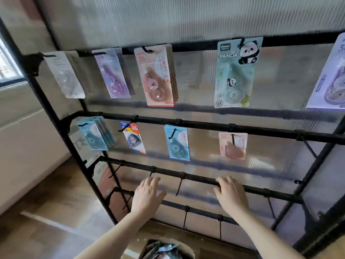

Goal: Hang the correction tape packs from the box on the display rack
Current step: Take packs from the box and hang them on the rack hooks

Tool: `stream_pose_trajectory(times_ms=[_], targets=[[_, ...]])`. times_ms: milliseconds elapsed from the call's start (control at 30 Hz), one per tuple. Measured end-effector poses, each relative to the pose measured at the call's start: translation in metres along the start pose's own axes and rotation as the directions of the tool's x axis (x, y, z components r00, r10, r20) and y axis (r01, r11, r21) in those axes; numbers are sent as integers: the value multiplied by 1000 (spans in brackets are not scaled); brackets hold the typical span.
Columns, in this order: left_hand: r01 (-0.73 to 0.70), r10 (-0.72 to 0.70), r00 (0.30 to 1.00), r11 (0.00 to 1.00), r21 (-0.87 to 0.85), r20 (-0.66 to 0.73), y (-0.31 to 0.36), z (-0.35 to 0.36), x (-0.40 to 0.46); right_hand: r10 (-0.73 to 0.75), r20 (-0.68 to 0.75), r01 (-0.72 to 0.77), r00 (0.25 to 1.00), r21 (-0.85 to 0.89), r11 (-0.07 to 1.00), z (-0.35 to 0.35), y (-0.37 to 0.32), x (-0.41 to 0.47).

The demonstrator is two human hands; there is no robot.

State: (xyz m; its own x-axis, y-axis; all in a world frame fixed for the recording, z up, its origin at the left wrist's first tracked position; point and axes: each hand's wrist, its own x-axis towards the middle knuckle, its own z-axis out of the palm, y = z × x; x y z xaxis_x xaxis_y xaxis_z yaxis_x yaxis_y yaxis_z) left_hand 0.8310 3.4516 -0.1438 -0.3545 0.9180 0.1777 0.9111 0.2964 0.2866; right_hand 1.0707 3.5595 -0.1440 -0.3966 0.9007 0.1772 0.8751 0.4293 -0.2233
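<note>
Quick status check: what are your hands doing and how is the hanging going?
Both hands empty: left hand open near third rail, right hand resting on it. Packs fill upper rows. Box below, nothing blocking.

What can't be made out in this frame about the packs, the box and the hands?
Head view only:
- Box: cut off by the bottom edge; contents blurred, count unreadable.
- Purple pack: cropped by the right edge.
- White pack, top left: motion blur hides its print.
- Right hand: whether its fingertips curl round the bar is unclear.
- Left hand: fingers straight, contact with rack uncertain.
</note>
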Motion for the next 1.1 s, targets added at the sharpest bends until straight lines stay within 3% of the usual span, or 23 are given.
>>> stream_pose_trajectory(times_ms=[600,800,1100], targets=[[-36,46,986,997,-66,159,-175,37,-16,144,173,-129,974,-94,987,111,-136,-17],[29,-12,975,997,-73,220,-197,73,-34,193,300,-168,934,-108,980,154,-142,-44],[137,-96,923,987,-84,372,-222,204,-89,229,466,-216,855,-81,973,277,-105,-99]])
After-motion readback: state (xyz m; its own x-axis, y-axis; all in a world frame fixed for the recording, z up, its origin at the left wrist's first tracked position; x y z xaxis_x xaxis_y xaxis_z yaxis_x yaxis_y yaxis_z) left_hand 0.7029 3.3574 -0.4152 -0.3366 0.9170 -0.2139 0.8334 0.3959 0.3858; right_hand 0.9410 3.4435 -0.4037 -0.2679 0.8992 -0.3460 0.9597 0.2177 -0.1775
